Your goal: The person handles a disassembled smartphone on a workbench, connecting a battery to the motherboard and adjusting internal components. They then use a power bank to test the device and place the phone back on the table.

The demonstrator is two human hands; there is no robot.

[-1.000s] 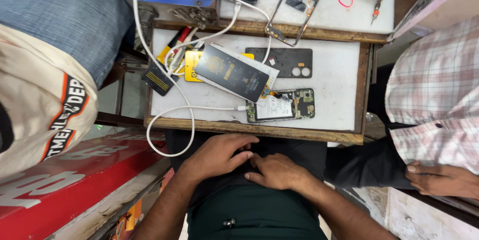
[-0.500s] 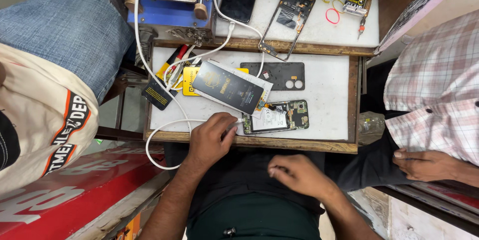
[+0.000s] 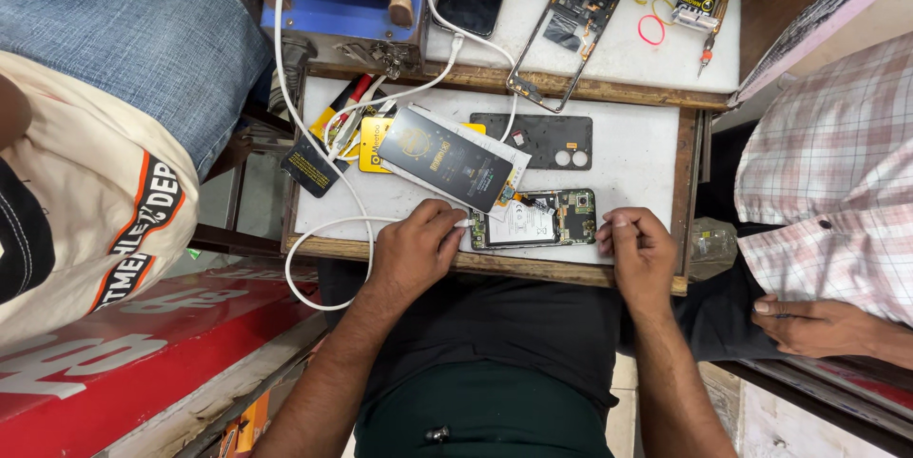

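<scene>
Now, standing beside the bench, this is what I am seeing:

Opened phone: an opened phone [image 3: 534, 219] is lying flat at the near edge of the small white table [image 3: 637, 149], its back off and its insides facing up, so both hands are getting at it from the ends.

Left hand: the left hand [image 3: 416, 251] is resting on the table just left of the phone, fingers bent and fingertips [image 3: 460, 221] touching its left end; it is bracing, not pinching, and I cannot tell whether anything small is sitting under the fingers.

Right hand: the right hand [image 3: 639, 251] is sitting at the phone's right end, fingers curled loosely, a fingertip meeting that edge; nothing is being held in it.

Above the grip: a dark flat packet [image 3: 445, 157] is lying slanted on white and yellow cards, its corner overlapping the phone's upper left.

Beyond the phone: a dark back cover [image 3: 533, 140] is lying apart from it, set aside flat.

Left of the grip: a white cable [image 3: 328, 230] is looping off the table edge.

Far shelf: a bare phone frame [image 3: 569, 32] and a screwdriver [image 3: 715, 19] are lying well apart from the hands.

Right side: another person's hand [image 3: 808, 325] is resting on a lap, taking no part.
</scene>
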